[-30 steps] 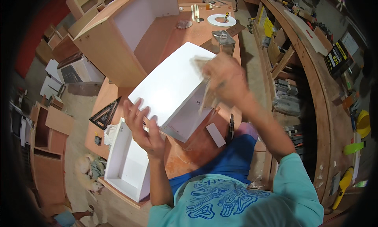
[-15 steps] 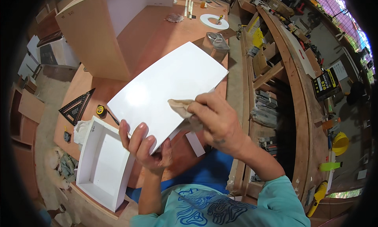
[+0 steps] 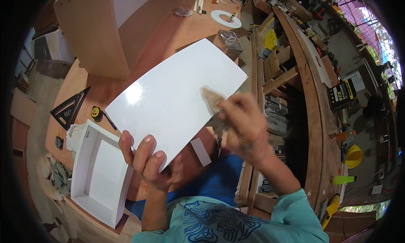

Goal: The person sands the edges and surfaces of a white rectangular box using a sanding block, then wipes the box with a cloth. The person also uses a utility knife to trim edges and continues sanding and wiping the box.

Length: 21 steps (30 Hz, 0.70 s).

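A glossy white panel is tilted up in front of me above the table. My left hand grips its lower left corner, fingers over the face and thumb underneath. A beige cloth is pinched in my right hand, pressed near the panel's right edge; that hand is slightly blurred. To the left of my left hand stands an open white drawer box, its inside facing up. A narrow white strip lies on the table below the panel.
On the wooden table are a black triangular square, a tape measure, a metal container and a white edging roll. A large wooden cabinet stands far left. A cluttered workbench runs along the right.
My right hand has slid the cloth up and to the right across the panel. The view has shifted slightly; my left hand keeps its hold on the corner.
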Motion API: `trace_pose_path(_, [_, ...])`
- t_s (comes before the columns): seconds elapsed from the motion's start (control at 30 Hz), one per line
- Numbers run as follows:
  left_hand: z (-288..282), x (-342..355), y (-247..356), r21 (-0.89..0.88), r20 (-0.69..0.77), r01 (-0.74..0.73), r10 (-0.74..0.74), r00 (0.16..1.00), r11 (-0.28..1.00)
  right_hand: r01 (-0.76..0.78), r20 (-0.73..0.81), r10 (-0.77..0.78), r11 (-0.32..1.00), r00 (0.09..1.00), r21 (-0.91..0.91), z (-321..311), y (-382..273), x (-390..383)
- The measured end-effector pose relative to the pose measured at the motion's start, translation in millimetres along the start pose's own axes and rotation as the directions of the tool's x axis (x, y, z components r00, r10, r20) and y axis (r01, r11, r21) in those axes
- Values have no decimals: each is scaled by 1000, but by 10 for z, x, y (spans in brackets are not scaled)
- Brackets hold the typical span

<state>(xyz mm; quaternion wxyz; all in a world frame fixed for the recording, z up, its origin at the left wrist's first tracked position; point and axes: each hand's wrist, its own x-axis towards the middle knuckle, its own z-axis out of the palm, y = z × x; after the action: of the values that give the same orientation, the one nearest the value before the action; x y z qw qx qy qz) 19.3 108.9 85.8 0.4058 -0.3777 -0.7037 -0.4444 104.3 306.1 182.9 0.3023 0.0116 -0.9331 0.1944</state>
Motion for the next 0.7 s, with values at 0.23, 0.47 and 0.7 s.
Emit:
trace_pose_path(0.23, [-40,-83,-222,12,-41,-62,63,997,998,148,-25,-146,982,989,116,-474,-406,357])
trace_pose_path(0.47, [33,-110,-105,-76,-98,49,-56,994,996,52,-164,36,865,986,500,-405,-408,661])
trace_pose_path(0.7, [163,-150,-90,-65,-95,65,-71,993,996,325,185,-351,933,918,154,458,-865,29])
